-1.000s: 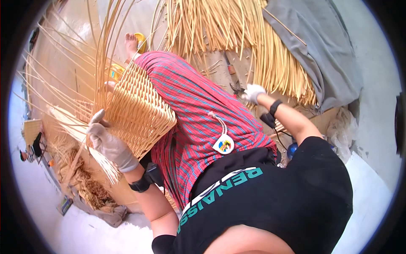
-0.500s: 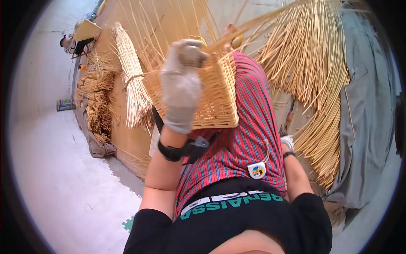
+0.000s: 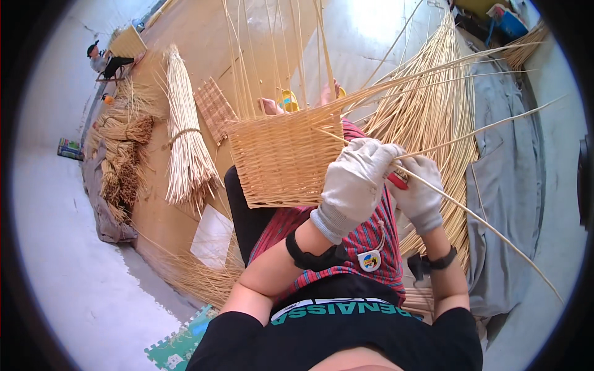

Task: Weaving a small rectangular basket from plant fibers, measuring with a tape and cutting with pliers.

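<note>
A half-woven wicker basket (image 3: 281, 161) rests across my lap, with long upright stakes rising from its far rim. Just right of it, my left hand (image 3: 352, 185), in a pale work glove, is closed on a long wicker rod (image 3: 470, 213) that slants down to the right. Close beside it, my gloved right hand (image 3: 421, 191) is wrapped around a small red-handled tool (image 3: 399, 180). The tool's working end is hidden between the hands. More loose rods fan out from the basket's right corner.
Loose wicker rods (image 3: 433, 93) lie spread at the right on a grey cloth (image 3: 504, 222). A tied pale bundle (image 3: 184, 154) and a woven panel (image 3: 215, 110) lie left of the basket. Darker bundles (image 3: 117, 167) sit farther left. Another person (image 3: 102, 59) sits far left.
My left hand has moved right and down from the basket's front to a rod. My right hand has come up from the floor with the red-handled tool. The basket now faces me more squarely.
</note>
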{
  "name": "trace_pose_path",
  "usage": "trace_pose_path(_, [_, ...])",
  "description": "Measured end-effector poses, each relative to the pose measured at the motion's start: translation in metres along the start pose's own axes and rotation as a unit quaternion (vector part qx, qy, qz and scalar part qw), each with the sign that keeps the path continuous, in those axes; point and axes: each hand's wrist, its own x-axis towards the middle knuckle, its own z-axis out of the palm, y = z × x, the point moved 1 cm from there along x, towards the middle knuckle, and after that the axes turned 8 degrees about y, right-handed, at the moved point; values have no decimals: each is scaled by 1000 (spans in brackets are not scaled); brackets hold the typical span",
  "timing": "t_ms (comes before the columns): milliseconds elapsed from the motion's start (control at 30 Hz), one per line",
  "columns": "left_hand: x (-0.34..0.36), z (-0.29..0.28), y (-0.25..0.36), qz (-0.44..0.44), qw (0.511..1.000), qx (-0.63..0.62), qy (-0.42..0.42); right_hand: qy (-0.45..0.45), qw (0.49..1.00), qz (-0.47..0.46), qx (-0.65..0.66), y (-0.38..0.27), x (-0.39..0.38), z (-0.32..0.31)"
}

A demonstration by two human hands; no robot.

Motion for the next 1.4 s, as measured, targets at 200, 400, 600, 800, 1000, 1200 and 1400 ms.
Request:
trace_pose_path(200, [-1, -25, -3, 0, 999, -8, 48, 28, 990, -138, -1, -65, 68, 23])
trace_pose_path(400, [-2, -27, -5, -15, 997, -28, 71, -55, 991, -122, -12, -57, 84, 33])
trace_pose_path(600, [-1, -24, -11, -13, 994, -39, 98, -47, 987, -23, 152, -55, 74, 40])
trace_pose_path(800, [1, -20, -10, -9, 996, -6, 83, -31, 994, -98, 42, -62, 72, 34])
trace_pose_path(1000, [1, -18, -18, 6, 995, -29, 94, -65, 991, -117, 12, -56, 85, 36])
trace_pose_path(1200, [15, -27, -6, -5, 995, -14, 97, -65, 952, 1, 299, -36, 73, 77])
trace_pose_path(1400, [15, -39, 12, 43, 994, 99, 13, -168, 960, -31, 223, 4, 55, 52])
